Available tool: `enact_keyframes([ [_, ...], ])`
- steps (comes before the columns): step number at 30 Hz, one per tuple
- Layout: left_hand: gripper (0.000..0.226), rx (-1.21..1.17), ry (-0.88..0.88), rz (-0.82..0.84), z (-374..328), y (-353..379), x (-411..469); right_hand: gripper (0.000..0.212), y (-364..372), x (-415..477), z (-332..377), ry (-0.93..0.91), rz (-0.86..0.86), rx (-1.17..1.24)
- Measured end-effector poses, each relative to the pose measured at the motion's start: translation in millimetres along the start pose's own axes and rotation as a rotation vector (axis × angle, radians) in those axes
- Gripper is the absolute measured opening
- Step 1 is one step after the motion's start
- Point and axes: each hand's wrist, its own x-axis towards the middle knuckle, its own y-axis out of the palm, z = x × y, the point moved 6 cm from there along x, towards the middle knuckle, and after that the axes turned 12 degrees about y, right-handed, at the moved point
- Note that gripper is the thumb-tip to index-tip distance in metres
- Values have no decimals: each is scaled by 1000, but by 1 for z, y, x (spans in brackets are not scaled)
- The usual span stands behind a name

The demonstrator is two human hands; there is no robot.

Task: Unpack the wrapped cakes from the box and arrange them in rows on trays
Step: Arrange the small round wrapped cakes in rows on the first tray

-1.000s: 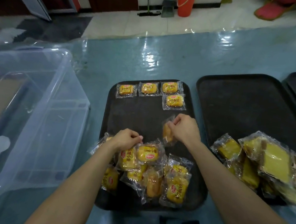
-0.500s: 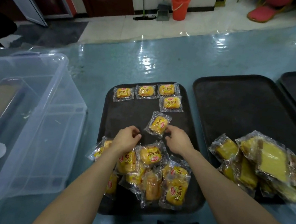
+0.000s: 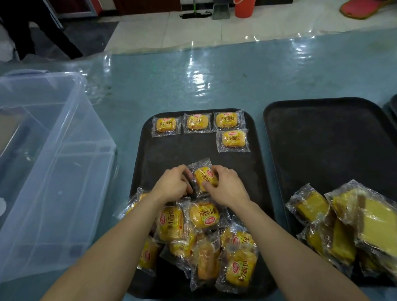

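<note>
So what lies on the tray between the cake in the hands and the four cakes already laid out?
Nothing: the head view shows only bare tray between the held cake and the four laid cakes.

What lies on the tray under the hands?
Four arranged cakes at the far end, one held cake between left hand and right hand, and a heap. The heap's lower cakes are hidden.

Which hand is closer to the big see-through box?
The left hand; the clear box lies to its left. The right hand is farther, across the cake both hold.
</note>
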Motion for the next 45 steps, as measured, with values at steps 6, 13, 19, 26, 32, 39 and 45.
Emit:
enact_keyframes([
  [6, 63, 348, 145, -185, 9, -17, 0, 81, 12, 8, 19, -184, 29, -191],
  [13, 90, 556, 253, -10, 9, -6, 10, 87, 1, 18, 22, -189, -15, -197],
  [19, 85, 651, 241, -9, 14, -6, 9, 75, 1, 15, 20, -223, -53, -314],
  [26, 83, 711, 234, -110, 14, -26, 30, 64, -4, 32, 49, -262, -178, -440],
  [32, 83, 718, 193, -176, 17, -47, 63, 66, -18, 74, 75, -277, -251, -537],
  [39, 78, 710, 212, -258, 3, -54, 104, 64, -38, 115, 77, -235, -324, -575],
  [45, 75, 663, 229, -282, 5, -54, 109, 69, -46, 109, 71, -256, -347, -435],
])
